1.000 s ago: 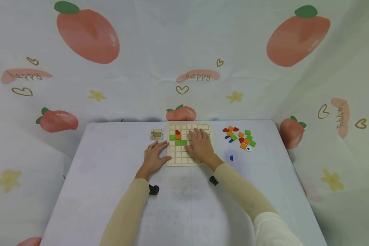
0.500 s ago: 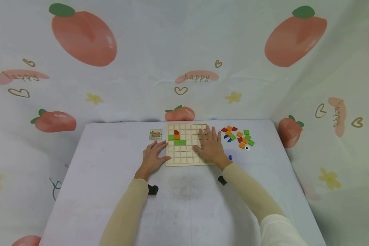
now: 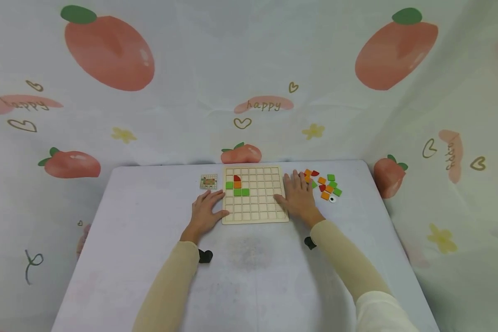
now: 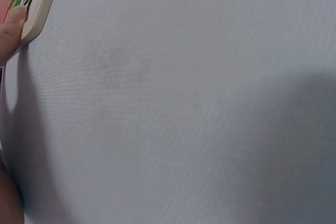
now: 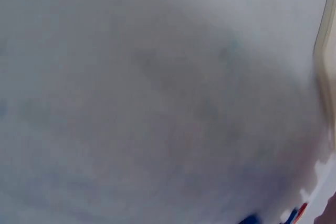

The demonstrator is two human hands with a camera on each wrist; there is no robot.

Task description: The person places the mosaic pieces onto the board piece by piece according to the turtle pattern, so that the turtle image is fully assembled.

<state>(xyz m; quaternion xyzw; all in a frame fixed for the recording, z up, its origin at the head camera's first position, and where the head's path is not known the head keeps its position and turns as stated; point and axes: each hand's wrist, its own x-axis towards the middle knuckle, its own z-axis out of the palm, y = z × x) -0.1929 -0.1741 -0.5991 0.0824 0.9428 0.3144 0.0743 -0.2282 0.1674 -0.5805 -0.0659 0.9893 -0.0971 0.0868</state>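
Observation:
A pale wooden grid board (image 3: pixel 259 203) lies flat in the head view, with a red quarter-round, an orange square and several green squares (image 3: pixel 238 192) in its left cells. My left hand (image 3: pixel 205 214) rests at the board's left edge; in the left wrist view its thumb (image 4: pixel 11 32) touches the board near a corner. Beside the right edge, my right hand (image 3: pixel 300 198) is spread with nothing held. Its fingers partly cover the near side of a pile of loose pieces (image 3: pixel 329 188). A blue piece (image 5: pixel 251 219) shows at the bottom of the right wrist view.
A small picture card (image 3: pixel 209 181) lies left of the board's upper corner. Within the loose pile are orange, green and red pieces and a white disc with a black dot (image 3: pixel 332 199). A printed curtain (image 3: pixel 182 120) stands behind the white table (image 3: pixel 249 286).
My right hand has moved right, off the board and to the edge of the loose pieces. My left hand stays at the board's left edge. The pieces on the board have not moved.

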